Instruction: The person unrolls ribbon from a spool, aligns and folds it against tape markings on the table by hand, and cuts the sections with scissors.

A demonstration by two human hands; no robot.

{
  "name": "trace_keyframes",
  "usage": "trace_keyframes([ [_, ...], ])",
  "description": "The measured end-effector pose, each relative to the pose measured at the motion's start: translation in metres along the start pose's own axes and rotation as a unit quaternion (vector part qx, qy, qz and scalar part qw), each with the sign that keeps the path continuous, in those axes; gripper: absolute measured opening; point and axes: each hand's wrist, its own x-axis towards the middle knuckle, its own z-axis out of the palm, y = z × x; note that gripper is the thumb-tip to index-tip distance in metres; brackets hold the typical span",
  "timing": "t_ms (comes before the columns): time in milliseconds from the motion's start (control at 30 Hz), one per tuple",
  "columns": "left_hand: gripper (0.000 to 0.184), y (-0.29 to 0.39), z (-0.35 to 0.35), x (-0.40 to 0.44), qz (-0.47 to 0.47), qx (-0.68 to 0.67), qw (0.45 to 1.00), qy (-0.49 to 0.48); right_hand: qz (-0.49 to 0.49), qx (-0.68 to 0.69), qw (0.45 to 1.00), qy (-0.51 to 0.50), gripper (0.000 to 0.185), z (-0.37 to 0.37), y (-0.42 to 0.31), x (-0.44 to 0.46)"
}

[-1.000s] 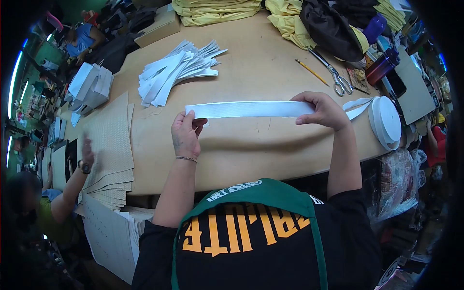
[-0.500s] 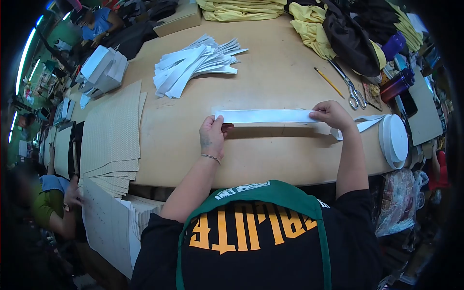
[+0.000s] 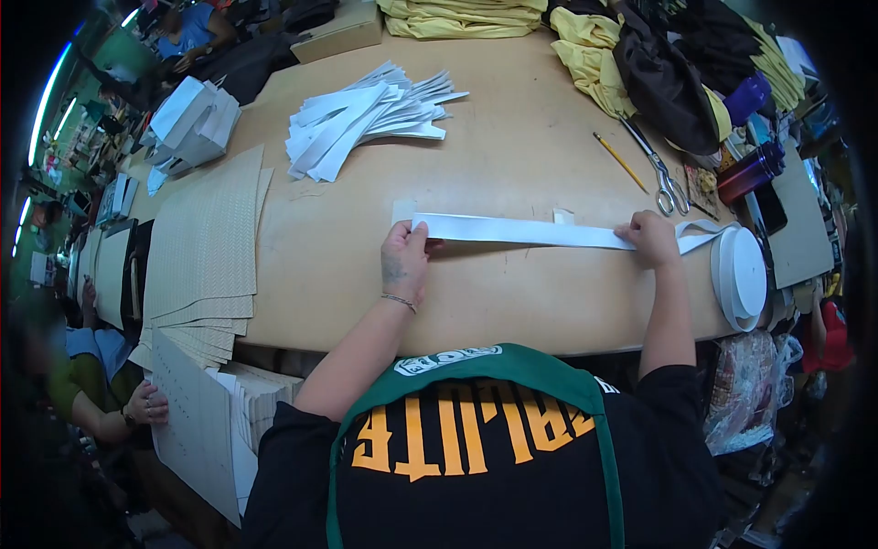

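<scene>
A white band (image 3: 521, 230), flat like wide elastic or tape, is stretched between my hands above the table. Its left end is pinched by my left hand (image 3: 405, 253), thumb on top. Farther along, my right hand (image 3: 651, 238) is closed around the band. Beyond that hand the band loops on to a white roll (image 3: 739, 277) at the table's right edge. Small pale marks, perhaps tape, lie on the table by my left hand and behind the band's middle.
Cut white strips (image 3: 366, 114) lie piled at the back. A pencil (image 3: 620, 163), scissors (image 3: 666, 174) and a purple tumbler (image 3: 750, 171) are at right. Patterned sheets (image 3: 206, 233) are stacked left. Folded yellow cloth (image 3: 462, 18) is at the far edge. A co-worker's hand (image 3: 146, 403) holds a board.
My right hand has slid right along the band toward the roll, so a longer stretch lies between my hands. The co-worker's hand at left has moved lower on the board.
</scene>
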Motion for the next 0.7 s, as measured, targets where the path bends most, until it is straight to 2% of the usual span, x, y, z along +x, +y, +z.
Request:
trace_keyframes([
  [100,0.012,0.006,0.006,-0.009,0.014,0.003,1.000,-0.001,-0.089,-0.035,0.963,0.251,0.028,0.006,-0.045,-0.013],
  [167,0.012,0.011,0.008,-0.013,0.018,0.011,1.000,0.000,-0.268,0.138,0.907,0.295,0.033,0.024,-0.109,-0.014],
  [233,0.010,-0.004,0.004,-0.008,0.042,-0.032,0.998,-0.035,-0.420,0.208,0.848,0.247,0.035,0.036,-0.180,-0.031],
  [300,0.009,-0.006,-0.001,-0.007,0.056,-0.048,0.995,-0.063,-0.467,0.223,0.821,0.241,0.035,0.044,-0.221,-0.036],
  [400,0.009,0.002,-0.006,-0.014,0.050,-0.029,0.996,-0.071,-0.484,0.354,0.777,0.192,0.034,0.054,-0.232,-0.023],
  [500,0.010,0.014,0.001,-0.025,0.044,-0.014,0.997,-0.054,-0.472,0.384,0.779,0.148,0.034,0.054,-0.228,-0.026],
  [700,0.010,0.017,0.002,-0.027,0.058,-0.020,0.996,-0.061,-0.472,0.402,0.760,0.194,0.036,0.056,-0.230,-0.027],
])
